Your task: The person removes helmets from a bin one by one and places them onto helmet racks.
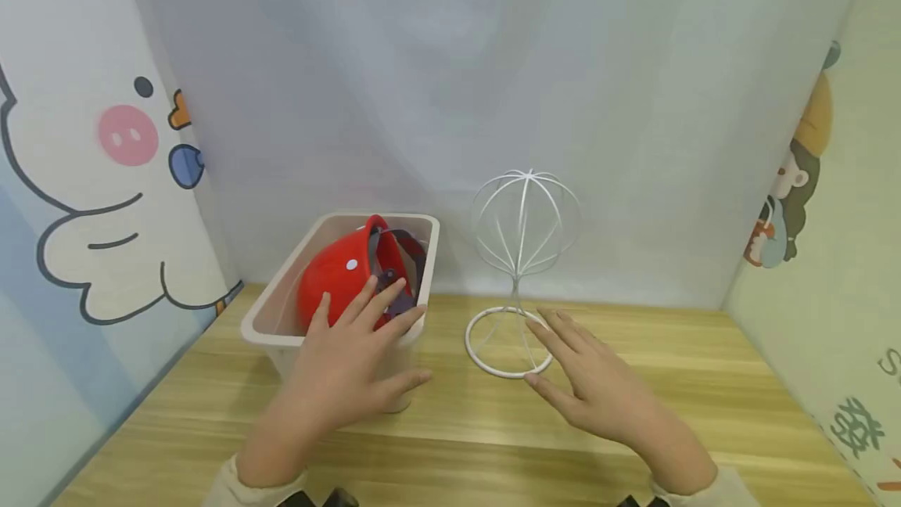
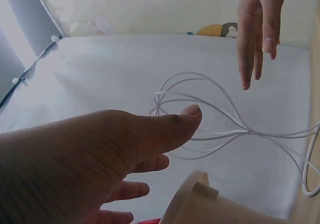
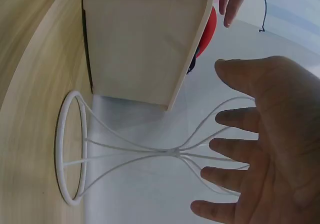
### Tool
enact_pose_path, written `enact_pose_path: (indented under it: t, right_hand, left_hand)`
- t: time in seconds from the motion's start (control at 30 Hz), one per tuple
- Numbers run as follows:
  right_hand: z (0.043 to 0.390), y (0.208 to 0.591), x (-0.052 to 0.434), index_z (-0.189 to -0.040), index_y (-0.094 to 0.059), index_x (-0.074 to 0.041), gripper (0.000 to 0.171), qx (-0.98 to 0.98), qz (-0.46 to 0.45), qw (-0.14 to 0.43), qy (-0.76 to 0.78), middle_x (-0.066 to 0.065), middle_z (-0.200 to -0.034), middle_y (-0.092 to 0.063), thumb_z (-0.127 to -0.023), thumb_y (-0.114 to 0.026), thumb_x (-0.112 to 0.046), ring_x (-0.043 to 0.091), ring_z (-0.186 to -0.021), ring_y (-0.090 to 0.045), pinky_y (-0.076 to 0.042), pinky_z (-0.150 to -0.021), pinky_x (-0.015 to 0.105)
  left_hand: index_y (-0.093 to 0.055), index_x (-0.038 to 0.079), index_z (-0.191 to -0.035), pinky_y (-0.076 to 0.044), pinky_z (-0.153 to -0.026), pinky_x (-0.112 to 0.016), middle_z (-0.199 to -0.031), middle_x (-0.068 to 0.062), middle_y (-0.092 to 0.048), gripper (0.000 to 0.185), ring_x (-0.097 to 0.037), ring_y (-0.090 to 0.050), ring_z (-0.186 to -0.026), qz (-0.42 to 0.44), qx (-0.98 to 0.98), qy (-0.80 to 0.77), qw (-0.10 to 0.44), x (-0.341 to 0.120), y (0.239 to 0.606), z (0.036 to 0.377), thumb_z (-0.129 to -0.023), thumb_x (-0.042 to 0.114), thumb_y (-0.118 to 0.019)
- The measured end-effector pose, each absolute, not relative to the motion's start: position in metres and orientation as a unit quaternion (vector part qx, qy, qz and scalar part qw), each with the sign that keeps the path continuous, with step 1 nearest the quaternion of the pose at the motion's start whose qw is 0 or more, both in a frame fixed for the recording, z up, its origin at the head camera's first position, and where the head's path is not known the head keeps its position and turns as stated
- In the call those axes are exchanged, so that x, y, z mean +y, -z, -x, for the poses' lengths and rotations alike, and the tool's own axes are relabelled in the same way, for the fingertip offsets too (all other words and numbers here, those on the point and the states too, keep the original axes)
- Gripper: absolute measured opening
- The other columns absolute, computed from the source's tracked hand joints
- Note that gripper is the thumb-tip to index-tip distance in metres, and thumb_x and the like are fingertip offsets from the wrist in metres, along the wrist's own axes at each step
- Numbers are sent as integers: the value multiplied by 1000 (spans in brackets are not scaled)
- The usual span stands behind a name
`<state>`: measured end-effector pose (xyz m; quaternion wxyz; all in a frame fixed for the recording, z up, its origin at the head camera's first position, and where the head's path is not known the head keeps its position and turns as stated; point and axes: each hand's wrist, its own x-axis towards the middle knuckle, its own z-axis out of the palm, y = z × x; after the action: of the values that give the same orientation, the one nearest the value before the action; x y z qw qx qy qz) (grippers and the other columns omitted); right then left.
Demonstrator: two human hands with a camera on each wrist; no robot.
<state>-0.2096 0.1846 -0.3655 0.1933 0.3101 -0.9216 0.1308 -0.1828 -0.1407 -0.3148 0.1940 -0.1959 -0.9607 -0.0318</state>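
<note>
A red plastic hard hat (image 1: 338, 280) sits tilted inside a beige plastic tub (image 1: 274, 327) on the wooden tabletop (image 1: 457, 421), at about ten o'clock from the person. The left hand (image 1: 345, 366) hovers over the tub's near rim, fingers straight and spread, fingertips over the hat; whether they touch it I cannot tell. At one o'clock stands a white wire hat stand (image 1: 521, 272). The right hand (image 1: 591, 386) hangs just beside its ring base, fingers loosely spread, holding nothing.
</note>
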Motion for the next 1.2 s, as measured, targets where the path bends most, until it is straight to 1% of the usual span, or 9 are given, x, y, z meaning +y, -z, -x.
enact_pose_path:
  t: [0.2, 0.33, 0.43, 0.53, 0.6, 0.67, 0.73, 0.87, 1.2]
  right_hand:
    - [221, 353, 148, -129, -58, -18, 34, -863, -372, 224, -256, 1, -144, -51, -97, -59, -31, 21, -131, -52, -47, -104, 43]
    - [229, 336, 116, -123, -60, -24, 26, -837, -387, 185, -340, -5, -134, -59, -98, -57, -29, 15, -121, -58, -52, -96, 37]
    - [238, 323, 91, -127, -58, -25, 30, -833, -374, 125, -388, -7, -131, -60, -98, -56, -32, 13, -119, -59, -54, -91, 36]
    - [250, 311, 64, -130, -55, -24, 34, -820, -351, 57, -448, -4, -131, -60, -97, -56, -33, 18, -122, -58, -53, -96, 41]
    - [259, 305, 44, -133, -52, -24, 39, -811, -324, 13, -487, -3, -133, -58, -97, -57, -36, 20, -125, -56, -50, -100, 42]
    - [266, 302, 24, -135, -48, -25, 45, -799, -293, -31, -524, -1, -136, -55, -95, -58, -42, 21, -128, -53, -48, -103, 43]
    - [271, 300, 7, -139, -43, -26, 55, -795, -256, -61, -547, 0, -140, -51, -92, -59, -48, 21, -129, -51, -49, -102, 43]
    - [278, 299, -17, -146, -32, -25, 72, -788, -216, -82, -571, -1, -144, -46, -88, -62, -54, 23, -131, -48, -52, -97, 46]
    - [304, 286, -54, -153, -19, -32, 81, -862, -177, -42, -473, 4, -147, -47, -87, -58, -59, 27, -127, -52, -50, -97, 54]
  left_hand:
    - [-57, 33, -132, -43, -100, -59, -145, 3, -49, 58, -22, -47, -133, 207, -940, 100, 252, -173, 306, 192, -83, 64, -61]
    - [-58, 25, -132, -53, -88, -51, -141, 0, -53, 55, -24, -54, -121, 175, -936, 151, 264, -202, 302, 197, -87, 59, -60]
    - [-44, 19, -144, -53, -87, -58, -148, -9, -44, 73, -33, -49, -125, 123, -955, 161, 218, -223, 304, 202, -88, 65, -52]
    - [-22, 8, -153, -45, -94, -67, -154, -20, -30, 97, -43, -36, -134, 84, -970, 173, 149, -244, 309, 206, -86, 72, -48]
    - [-8, 4, -155, -44, -94, -68, -157, -24, -20, 108, -46, -29, -137, 67, -973, 199, 100, -256, 315, 210, -83, 75, -49]
    - [-4, 7, -155, -47, -91, -66, -156, -23, -21, 111, -45, -31, -136, 63, -963, 253, 68, -265, 321, 214, -82, 72, -54]
    - [-3, 14, -156, -52, -88, -61, -154, -19, -25, 109, -42, -35, -134, 67, -949, 306, 48, -270, 328, 218, -81, 67, -61]
    - [-15, 26, -152, -58, -81, -47, -145, -7, -40, 96, -33, -46, -126, 97, -918, 383, 46, -271, 334, 225, -80, 56, -71]
    - [-21, 21, -151, -58, -82, -48, -143, -8, -43, 100, -33, -48, -124, 68, -913, 402, 26, -274, 333, 224, -75, 58, -74]
